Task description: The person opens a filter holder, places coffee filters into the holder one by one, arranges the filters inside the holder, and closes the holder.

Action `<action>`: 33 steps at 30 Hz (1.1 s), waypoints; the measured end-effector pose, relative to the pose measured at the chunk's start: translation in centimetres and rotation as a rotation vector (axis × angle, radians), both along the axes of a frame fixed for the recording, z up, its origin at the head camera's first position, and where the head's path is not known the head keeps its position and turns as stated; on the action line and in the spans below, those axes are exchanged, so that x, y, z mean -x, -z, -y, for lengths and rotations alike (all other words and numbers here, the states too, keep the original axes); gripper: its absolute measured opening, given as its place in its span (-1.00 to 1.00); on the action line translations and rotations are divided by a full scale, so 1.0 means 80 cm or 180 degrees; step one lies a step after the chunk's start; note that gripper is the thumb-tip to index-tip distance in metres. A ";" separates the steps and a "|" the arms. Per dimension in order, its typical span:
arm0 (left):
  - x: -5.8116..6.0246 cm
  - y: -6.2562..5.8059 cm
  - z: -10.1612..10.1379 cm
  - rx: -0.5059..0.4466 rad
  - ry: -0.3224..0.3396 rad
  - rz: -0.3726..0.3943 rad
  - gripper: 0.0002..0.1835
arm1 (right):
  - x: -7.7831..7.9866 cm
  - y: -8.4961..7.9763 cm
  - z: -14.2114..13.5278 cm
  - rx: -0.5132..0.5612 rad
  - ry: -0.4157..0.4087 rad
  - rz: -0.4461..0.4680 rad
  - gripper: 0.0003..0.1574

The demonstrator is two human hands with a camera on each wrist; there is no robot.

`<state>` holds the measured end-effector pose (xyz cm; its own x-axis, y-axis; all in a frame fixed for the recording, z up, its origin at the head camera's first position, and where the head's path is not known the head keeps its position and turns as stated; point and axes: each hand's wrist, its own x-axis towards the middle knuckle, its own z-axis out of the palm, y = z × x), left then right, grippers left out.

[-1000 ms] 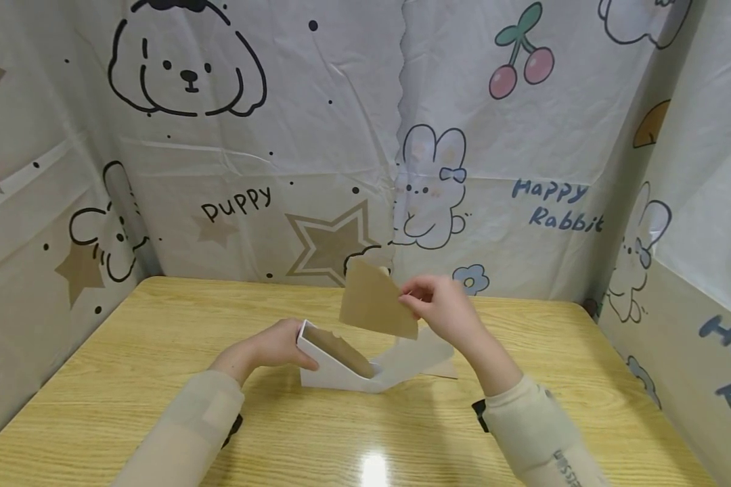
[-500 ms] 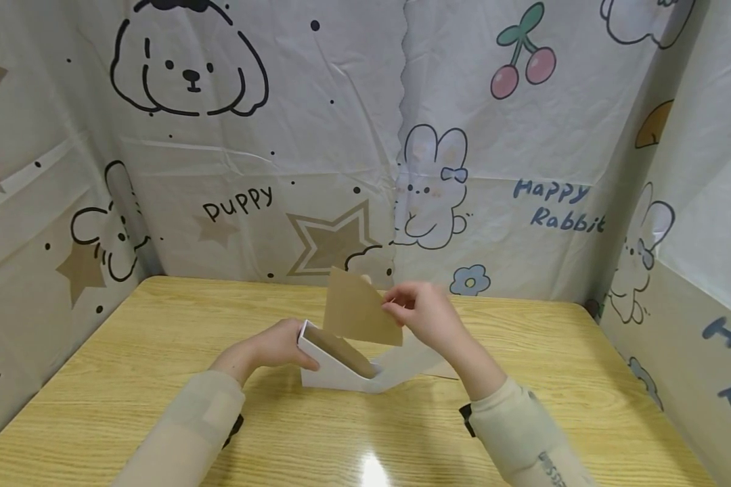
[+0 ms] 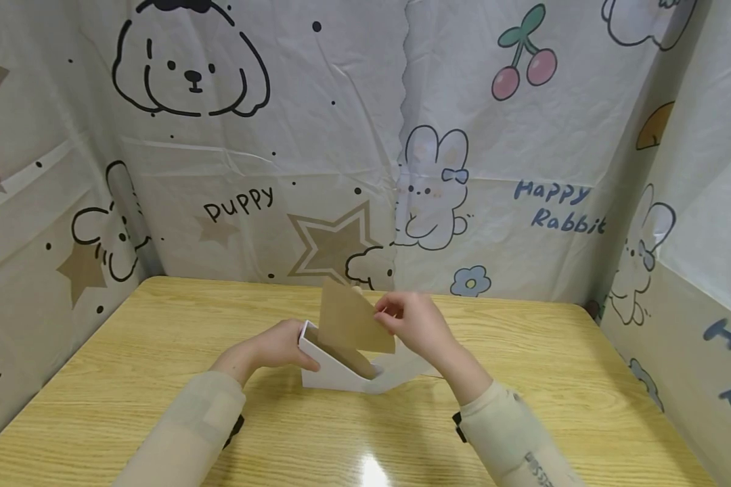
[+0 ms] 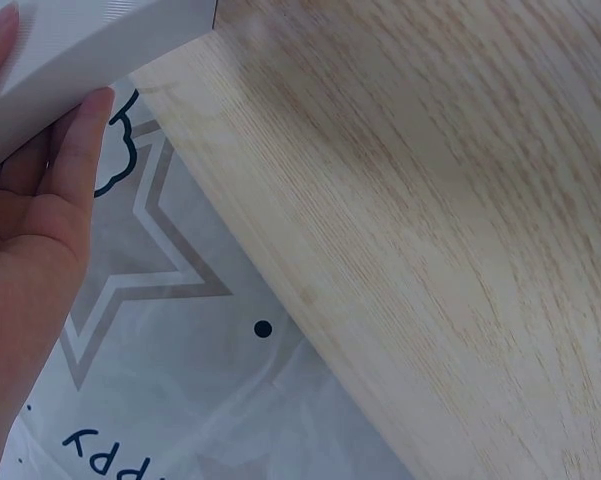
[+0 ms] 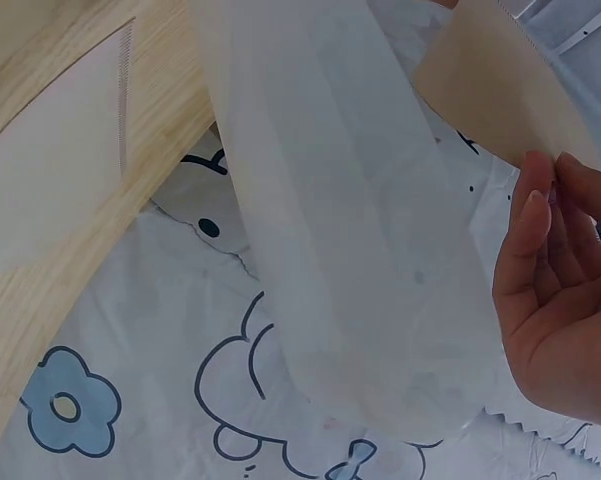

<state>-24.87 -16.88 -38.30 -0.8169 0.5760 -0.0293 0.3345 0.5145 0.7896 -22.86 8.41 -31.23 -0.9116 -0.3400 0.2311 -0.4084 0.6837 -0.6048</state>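
My left hand (image 3: 280, 343) grips the closed end of a slant-cut white box (image 3: 335, 375), fingers on the far side and thumb on the near side. Brown paper filters (image 3: 352, 362) fill the box. Between thumb and fingertips, my right hand (image 3: 419, 326) pinches a single brown coffee filter (image 3: 348, 318) by its edge. In the head view its lower part overlaps the box opening. The right wrist view shows a crimped seam along this filter (image 5: 490, 75). From the box's low end a whitish translucent flap (image 5: 350, 200) stretches out to the right.
Another paper filter with a crimped seam (image 5: 60, 150) lies on the wooden table (image 3: 158, 419), mostly behind the flap in the head view. A printed cloth (image 3: 329, 81) hangs behind the table and along both sides.
My right hand has moved left and down with the coffee filter, bringing it from above the flap to the box opening. The left hand and box have stayed in place.
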 end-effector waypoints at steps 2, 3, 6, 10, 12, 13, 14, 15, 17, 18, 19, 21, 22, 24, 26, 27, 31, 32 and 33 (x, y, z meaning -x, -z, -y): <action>-0.001 -0.001 0.001 -0.0015 0.0022 -0.0023 -0.68 | 0.001 0.002 0.001 -0.0011 0.0016 -0.0017 -0.95; -0.001 -0.001 0.000 0.0002 0.0008 -0.0020 -0.68 | 0.001 0.003 0.002 -0.0014 0.0009 -0.0038 -0.95; 0.000 0.000 -0.002 0.0062 -0.0093 0.0038 -0.68 | 0.002 0.006 0.005 -0.0023 -0.0020 -0.0055 -0.96; -0.002 -0.002 -0.004 0.0116 -0.0150 0.0066 -0.69 | 0.002 0.011 0.009 -0.0071 -0.0083 -0.0048 -0.95; -0.002 -0.003 -0.005 0.0111 -0.0143 0.0063 -0.69 | 0.001 0.014 0.012 -0.0095 -0.0119 -0.0037 -0.96; -0.003 -0.003 -0.005 0.0114 -0.0138 0.0056 -0.69 | 0.001 0.016 0.013 -0.0111 -0.0134 -0.0036 -0.96; -0.003 -0.004 -0.005 0.0112 -0.0132 0.0051 -0.68 | 0.001 0.018 0.014 -0.0125 -0.0148 -0.0038 -0.96; -0.003 -0.004 -0.005 0.0107 -0.0136 0.0053 -0.68 | 0.002 0.021 0.015 -0.0138 -0.0169 -0.0035 -0.96; -0.002 -0.003 -0.005 0.0112 -0.0122 0.0027 -0.67 | 0.002 0.026 0.016 -0.0181 -0.0197 -0.0016 -0.96; -0.002 -0.002 -0.005 0.0118 -0.0109 0.0016 -0.67 | 0.003 0.029 0.017 -0.0203 -0.0203 -0.0007 -0.96; -0.001 -0.001 -0.005 0.0119 -0.0108 0.0011 -0.67 | 0.003 0.031 0.018 -0.0225 -0.0210 0.0008 -0.96; 0.000 0.000 -0.005 0.0116 -0.0114 0.0015 -0.67 | 0.003 0.035 0.020 -0.0273 -0.0222 0.0022 -0.95; 0.000 0.000 -0.004 0.0117 -0.0107 0.0010 -0.67 | 0.003 0.037 0.021 -0.0286 -0.0232 0.0024 -0.95; 0.001 0.000 -0.004 0.0107 -0.0108 0.0016 -0.67 | 0.003 0.040 0.022 -0.0300 -0.0262 0.0012 -0.96; 0.001 0.000 -0.004 0.0091 -0.0119 0.0034 -0.66 | 0.003 0.043 0.023 -0.0325 -0.0274 0.0017 -0.96; 0.001 0.000 -0.004 0.0086 -0.0123 0.0036 -0.66 | 0.004 0.045 0.024 -0.0340 -0.0278 0.0024 -0.96; 0.000 0.000 -0.004 0.0062 -0.0139 0.0075 -0.65 | 0.004 0.053 0.026 -0.0416 -0.0263 0.0034 -0.96; 0.000 0.000 -0.004 0.0059 -0.0142 0.0078 -0.65 | 0.004 0.055 0.026 -0.0446 -0.0273 0.0007 -0.96; 0.000 0.000 -0.004 0.0053 -0.0145 0.0086 -0.65 | 0.005 0.056 0.027 -0.0473 -0.0274 -0.0017 -0.95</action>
<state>-24.89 -16.58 -38.29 -0.8411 0.5374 -0.0612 0.2889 0.5419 0.7892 -23.22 6.29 -35.74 -0.8765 -0.4477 0.1772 -0.4723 0.7278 -0.4973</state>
